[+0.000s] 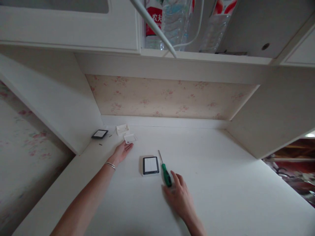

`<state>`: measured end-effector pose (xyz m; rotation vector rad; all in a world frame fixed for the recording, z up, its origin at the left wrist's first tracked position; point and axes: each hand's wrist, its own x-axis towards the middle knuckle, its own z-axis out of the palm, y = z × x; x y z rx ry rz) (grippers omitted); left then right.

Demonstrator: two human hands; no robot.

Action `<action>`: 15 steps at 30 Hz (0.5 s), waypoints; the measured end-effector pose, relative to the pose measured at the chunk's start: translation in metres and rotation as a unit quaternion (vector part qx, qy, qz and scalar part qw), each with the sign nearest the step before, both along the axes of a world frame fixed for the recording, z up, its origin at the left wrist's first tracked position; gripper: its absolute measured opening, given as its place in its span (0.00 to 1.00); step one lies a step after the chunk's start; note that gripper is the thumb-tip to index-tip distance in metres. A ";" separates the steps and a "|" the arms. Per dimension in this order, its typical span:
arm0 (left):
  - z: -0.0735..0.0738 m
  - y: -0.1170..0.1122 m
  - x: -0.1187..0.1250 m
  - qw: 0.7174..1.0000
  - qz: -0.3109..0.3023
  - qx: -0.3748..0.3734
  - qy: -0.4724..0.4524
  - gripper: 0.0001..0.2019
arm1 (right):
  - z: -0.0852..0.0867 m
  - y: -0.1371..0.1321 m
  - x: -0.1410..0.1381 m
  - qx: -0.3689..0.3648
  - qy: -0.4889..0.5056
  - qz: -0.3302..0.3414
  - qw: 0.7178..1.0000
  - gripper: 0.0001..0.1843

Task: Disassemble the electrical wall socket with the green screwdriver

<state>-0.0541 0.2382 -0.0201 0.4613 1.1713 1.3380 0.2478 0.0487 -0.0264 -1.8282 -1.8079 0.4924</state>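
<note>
My left hand (121, 152) is at a thin white plastic frame (130, 138), its thumb at the near left edge and the fingers stretched along the near side. A shallow white plastic box (122, 129) lies just behind that frame. My right hand (179, 196) is open, with curved fingers apart, beside the green handle of a screwdriver (166, 175); its grip is empty. The screwdriver's shaft points away from me. Between my hands sits a square wall switch (151, 165) with white rockers and a dark border, on a white base.
At the far left lies a dark-edged switch panel (99, 134), with small dark screws (100, 144) nearby. White side panels enclose the white tabletop (211, 170). Overhead, a shelf (209, 60) holds plastic bottles (174, 24), and a white cable (157, 29) hangs down.
</note>
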 end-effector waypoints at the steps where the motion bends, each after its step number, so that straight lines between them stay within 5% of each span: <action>1: -0.001 0.000 -0.002 1.000 0.013 0.003 0.022 0.06 | 0.002 0.000 -0.002 0.001 -0.019 0.008 1.000 0.29; 7: 0.007 -0.019 -0.004 0.985 0.041 0.042 0.162 0.09 | 0.002 0.007 -0.003 0.016 -0.013 0.014 1.000 0.22; 12: 0.020 -0.064 0.025 0.965 -0.037 0.101 0.240 0.14 | -0.001 0.017 0.008 0.010 0.193 -0.081 0.978 0.23; 15: 0.027 -0.090 0.052 0.874 -0.193 0.225 0.384 0.18 | 0.006 0.023 0.012 0.010 0.353 -0.138 0.925 0.24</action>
